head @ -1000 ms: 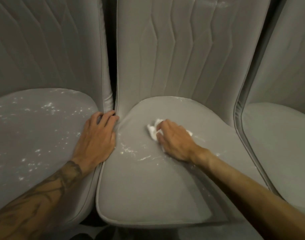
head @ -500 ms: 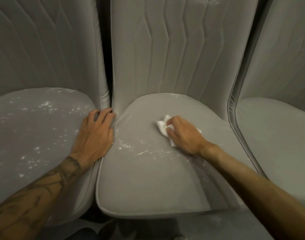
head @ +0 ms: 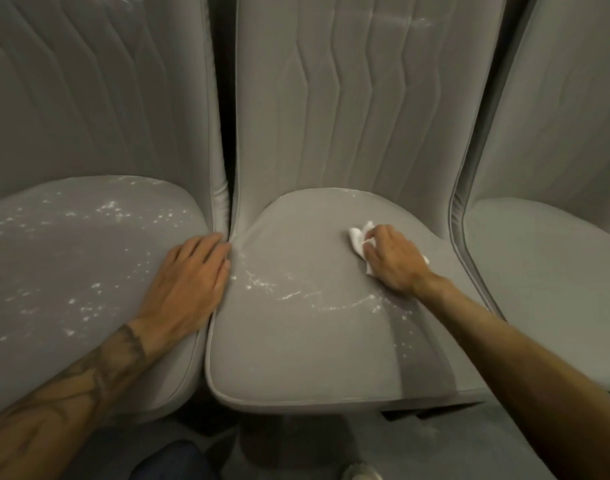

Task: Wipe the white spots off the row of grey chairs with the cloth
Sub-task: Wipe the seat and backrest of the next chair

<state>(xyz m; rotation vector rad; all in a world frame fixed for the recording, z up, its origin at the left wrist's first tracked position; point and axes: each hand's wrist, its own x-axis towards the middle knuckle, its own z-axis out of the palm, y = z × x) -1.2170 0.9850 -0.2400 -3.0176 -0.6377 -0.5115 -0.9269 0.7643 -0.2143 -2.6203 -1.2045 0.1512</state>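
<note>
Three grey padded chairs stand side by side. On the middle chair seat (head: 296,348), my right hand (head: 393,261) grips a crumpled white cloth (head: 358,237) and presses it to the right rear part of the seat. A curved trail of white spots (head: 289,294) crosses the seat between my hands. My left hand (head: 185,285) rests flat, fingers straight, on the right edge of the left chair seat (head: 71,271), which is dotted with several white spots. The right chair seat (head: 546,271) looks free of spots.
The tall quilted backrests (head: 348,98) rise close behind the seats, with a dark gap (head: 225,133) between the left and middle chairs. Grey floor (head: 452,441) and something dark blue (head: 171,462) lie below the seat fronts.
My right hand has slid the cloth to the right and slightly back across the middle seat. My left hand stays on the left seat's edge. The view has shifted a little.
</note>
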